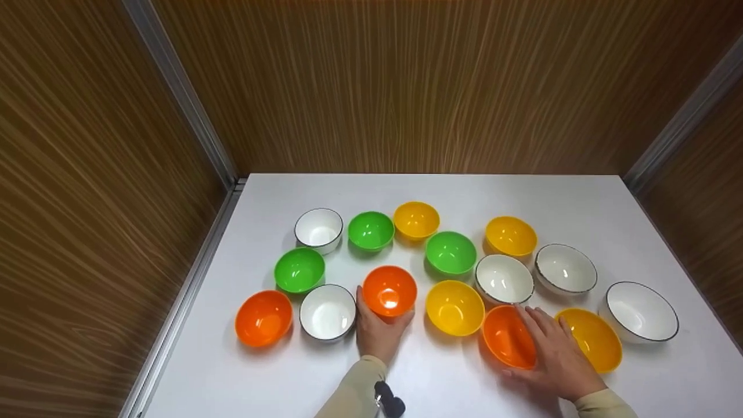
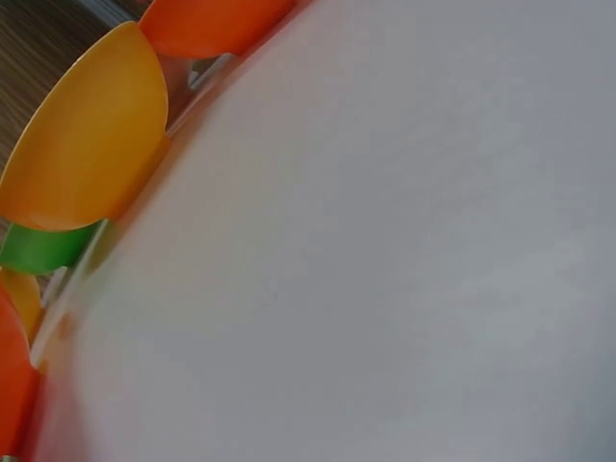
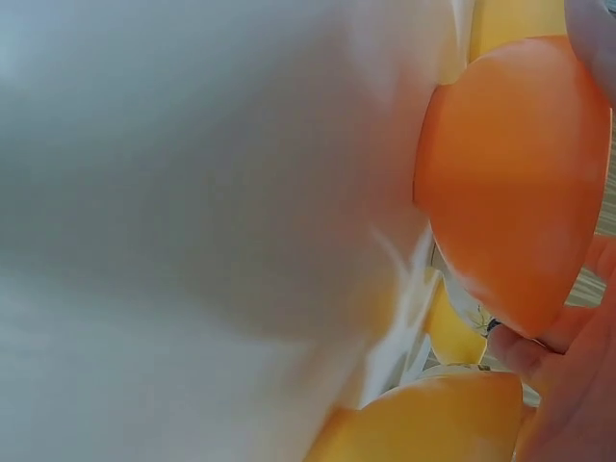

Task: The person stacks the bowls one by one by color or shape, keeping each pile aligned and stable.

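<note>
My left hand (image 1: 381,335) holds an orange bowl (image 1: 390,290) near the middle of the white table, with fingers along its left side and the thumb at its right. Farther right, my right hand (image 1: 554,357) spans another orange bowl (image 1: 506,337), fingertips at the far rim and thumb by the near side. The right wrist view shows this orange bowl (image 3: 520,183) upright between thumb and fingers. A yellow bowl (image 1: 593,342) lies right beside that hand, partly covered by it. Another yellow bowl (image 1: 455,309) stands between the two orange ones. The left wrist view leaves the left hand out.
Left of my left hand stand a white bowl (image 1: 328,313), an orange bowl (image 1: 264,319) and a green bowl (image 1: 299,270). Behind are more green, yellow and white bowls, including a green bowl (image 1: 450,253). A large white bowl (image 1: 641,312) stands far right. Wood-grain panels (image 1: 383,87) enclose the table.
</note>
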{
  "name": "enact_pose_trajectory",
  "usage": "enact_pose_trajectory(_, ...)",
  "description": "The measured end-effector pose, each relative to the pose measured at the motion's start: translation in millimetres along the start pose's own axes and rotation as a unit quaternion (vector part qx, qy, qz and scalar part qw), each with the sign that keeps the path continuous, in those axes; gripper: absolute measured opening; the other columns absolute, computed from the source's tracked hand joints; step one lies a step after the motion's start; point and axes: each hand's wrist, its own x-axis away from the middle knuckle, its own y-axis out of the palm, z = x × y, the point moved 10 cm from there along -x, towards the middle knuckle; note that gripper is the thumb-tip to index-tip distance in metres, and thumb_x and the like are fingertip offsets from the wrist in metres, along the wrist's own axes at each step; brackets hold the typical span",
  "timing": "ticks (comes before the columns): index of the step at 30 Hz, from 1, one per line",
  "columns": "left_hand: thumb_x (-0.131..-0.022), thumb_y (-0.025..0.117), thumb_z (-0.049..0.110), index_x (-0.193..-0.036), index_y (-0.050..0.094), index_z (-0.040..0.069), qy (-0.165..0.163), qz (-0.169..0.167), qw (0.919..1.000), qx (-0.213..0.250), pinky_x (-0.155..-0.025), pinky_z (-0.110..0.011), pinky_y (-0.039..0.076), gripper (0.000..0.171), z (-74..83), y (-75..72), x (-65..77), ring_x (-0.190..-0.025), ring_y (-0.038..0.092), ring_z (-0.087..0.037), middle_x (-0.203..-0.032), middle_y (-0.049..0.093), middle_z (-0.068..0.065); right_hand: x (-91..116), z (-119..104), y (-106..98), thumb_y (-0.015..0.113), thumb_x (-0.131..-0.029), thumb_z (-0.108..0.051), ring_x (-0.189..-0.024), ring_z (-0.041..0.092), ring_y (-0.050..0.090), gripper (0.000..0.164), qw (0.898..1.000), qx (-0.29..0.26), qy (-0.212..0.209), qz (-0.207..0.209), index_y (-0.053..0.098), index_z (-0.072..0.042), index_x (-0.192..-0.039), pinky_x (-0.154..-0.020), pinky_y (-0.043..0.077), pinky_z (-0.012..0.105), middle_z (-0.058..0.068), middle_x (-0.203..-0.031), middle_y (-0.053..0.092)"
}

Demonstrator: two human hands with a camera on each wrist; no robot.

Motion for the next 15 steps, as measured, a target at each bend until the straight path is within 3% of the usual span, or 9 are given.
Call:
enact_pose_trajectory(4,-0.059,0.088,0.05,-0.15,0.021,0.008,0.002,0.001,1.0,0.0,-0.103,-0.049,0.041,0.121,0.2,-0.6,0.5,-0.123,0.05,-0.033,-0.144,0.043,-0.018,0.7,0.4,-1.1,0.082,-0.057,-0.066,-0.126,0.045,0.04,0.118,1.0,-0.009,0.0,0.009,0.031,-0.014,-0.15,-0.111,0.015,0.064,0.021,-0.143,0.039)
enact_pose_trajectory(9,-0.059,0.088,0.051,-0.151,0.02,0.009,-0.007,-0.005,1.0,-0.002,-0.104,-0.049,0.041,0.122,-1.5,0.6,1.0,-0.124,0.049,-0.032,-0.145,0.042,-0.016,1.4,0.6,-2.5,0.081,-0.057,-0.066,-0.124,0.043,0.04,0.117,1.0,-0.017,0.0,0.015,0.032,-0.016,-0.15,-0.101,0.031,0.069,0.018,-0.141,0.04)
enact_pose_trajectory(15,-0.058,0.088,0.052,-0.151,0.021,0.009,-0.001,-0.003,1.0,-0.001,-0.102,-0.05,0.042,0.121,0.3,-0.4,0.6,-0.122,0.051,-0.033,-0.144,0.044,-0.017,3.1,-0.3,-9.6,0.082,-0.056,-0.066,-0.121,0.038,0.044,0.117,0.999,-0.028,-0.014,0.038,0.033,-0.015,-0.15,-0.092,0.042,0.067,0.016,-0.139,0.043)
